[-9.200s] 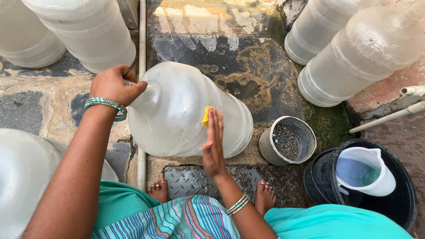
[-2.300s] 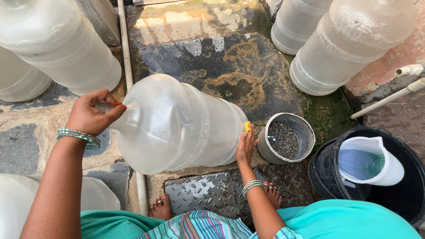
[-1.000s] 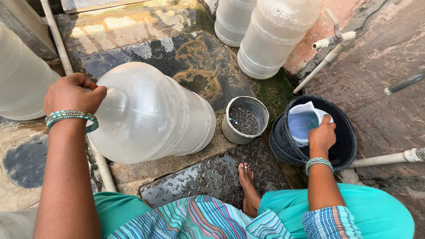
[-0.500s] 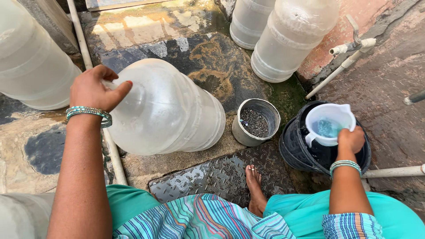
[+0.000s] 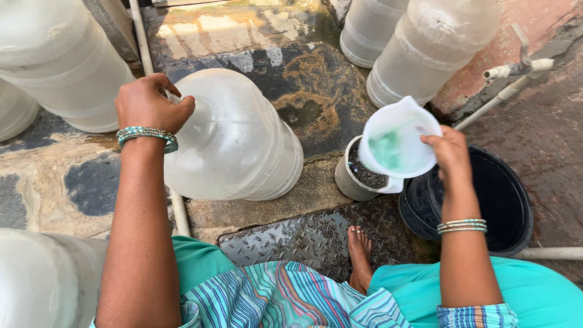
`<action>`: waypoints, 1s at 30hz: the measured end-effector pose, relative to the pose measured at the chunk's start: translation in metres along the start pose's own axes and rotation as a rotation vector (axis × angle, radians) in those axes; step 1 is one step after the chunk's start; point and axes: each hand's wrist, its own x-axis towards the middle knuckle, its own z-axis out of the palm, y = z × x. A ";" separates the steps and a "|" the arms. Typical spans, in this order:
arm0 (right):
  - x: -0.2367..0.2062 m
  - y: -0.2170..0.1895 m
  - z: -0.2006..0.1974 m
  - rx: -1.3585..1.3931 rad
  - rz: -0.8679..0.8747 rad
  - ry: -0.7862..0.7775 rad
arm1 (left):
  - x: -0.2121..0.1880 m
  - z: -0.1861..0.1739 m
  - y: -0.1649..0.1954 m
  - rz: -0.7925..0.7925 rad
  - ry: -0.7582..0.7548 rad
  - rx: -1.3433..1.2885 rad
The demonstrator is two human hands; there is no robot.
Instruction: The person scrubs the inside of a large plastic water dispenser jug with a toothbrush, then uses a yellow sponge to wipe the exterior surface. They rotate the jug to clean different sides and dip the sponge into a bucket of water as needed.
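White plastic sat in the right hand (image 5: pixel 450 157): its fingers were closed on the handle side of a white jug (image 5: pixel 399 138), lifted clear of the black bucket (image 5: pixel 504 206) and carrying a little greenish water. The left hand (image 5: pixel 147 104) was wrapped shut around the neck of the large clear water bottle (image 5: pixel 234 136), which lay on its side on the wet stone floor (image 5: pixel 303 79), its base pointing toward the small grey pot of grit (image 5: pixel 357 176).

By the look of it, the step in hand was carrying scooped water from the bucket toward the tipped bottle. A sensible next move would call for swinging the jug's spout across to the bottle's mouth under the left hand, with the neck raised and held steady so that the water goes in rather than over the stone; the mouth itself was hidden by the fingers.

Against the view half a second earlier, the jug had risen from the bucket's rim, where the right hand had been just taking it up, and moved left, so that it now hung over the grey pot's edge. The left hand's hold on the neck was unchanged, and the bottle lay as before. Other big bottles (image 5: pixel 425 48) stood beyond, near a white pipe tap (image 5: pixel 516 70).
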 end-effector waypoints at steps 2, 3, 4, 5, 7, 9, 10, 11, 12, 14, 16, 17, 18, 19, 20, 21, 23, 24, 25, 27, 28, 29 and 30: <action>0.000 0.016 0.045 -0.001 0.081 -0.113 | 0.000 -0.009 -0.017 0.024 0.013 0.007; -0.002 0.028 0.070 0.016 0.113 -0.192 | 0.000 -0.012 -0.026 0.035 0.018 0.012; -0.005 0.042 0.093 -0.014 0.137 -0.233 | -0.001 -0.016 -0.035 0.010 0.012 0.025; -0.011 0.057 0.115 -0.044 0.159 -0.275 | -0.002 -0.020 -0.044 -0.015 0.008 0.038; -0.027 0.086 0.154 -0.121 0.269 -0.253 | -0.003 -0.027 -0.060 0.000 0.023 0.061; -0.047 0.110 0.179 0.035 0.291 -0.274 | -0.007 -0.035 -0.073 0.081 0.060 0.080; -0.055 0.119 0.187 -0.001 0.291 -0.235 | -0.008 -0.037 -0.078 0.081 0.049 0.072; -0.061 0.125 0.193 -0.037 0.291 -0.195 | -0.010 -0.039 -0.082 0.081 0.037 0.064; -0.065 0.130 0.196 -0.061 0.295 -0.171 | -0.013 -0.041 -0.085 0.080 0.024 0.054; -0.067 0.136 0.197 -0.110 0.304 -0.122 | -0.018 -0.043 -0.089 0.110 0.029 0.019; -0.062 0.136 0.193 -0.468 0.157 -0.167 | -0.023 -0.045 -0.092 0.125 0.023 -0.011; -0.059 0.134 0.191 -0.647 0.079 -0.189 | -0.025 -0.046 -0.093 0.125 0.015 -0.025; -0.056 0.130 0.190 -0.855 0.091 -0.261 | -0.027 -0.047 -0.095 0.128 0.009 -0.041; -0.053 0.125 0.188 -1.064 0.103 -0.329 | -0.027 -0.049 -0.097 0.112 -0.008 -0.038; -0.052 0.121 0.188 -1.274 0.118 -0.396 | -0.028 -0.051 -0.099 0.097 -0.026 -0.037; -0.052 0.117 0.191 -1.362 0.137 -0.412 | -0.028 -0.051 -0.101 0.082 -0.043 -0.037; -0.052 0.109 0.203 -1.536 0.170 -0.445 | -0.028 -0.053 -0.105 0.095 -0.043 -0.027; -0.053 0.108 0.209 -1.500 0.073 -0.442 | -0.028 -0.053 -0.107 0.101 -0.045 -0.020; -0.053 0.108 0.217 -1.462 -0.021 -0.436 | -0.028 -0.052 -0.108 0.111 -0.043 -0.017; -0.049 0.112 0.230 -1.425 -0.163 -0.458 | -0.028 -0.052 -0.110 0.127 -0.037 -0.009; -0.047 0.116 0.235 -1.425 -0.211 -0.487 | -0.028 -0.052 -0.111 0.114 -0.038 -0.017; -0.045 0.122 0.239 -1.422 -0.258 -0.516 | -0.029 -0.052 -0.111 0.103 -0.039 -0.024; -0.043 0.128 0.241 -1.422 -0.203 -0.512 | -0.029 -0.053 -0.111 0.094 -0.036 -0.028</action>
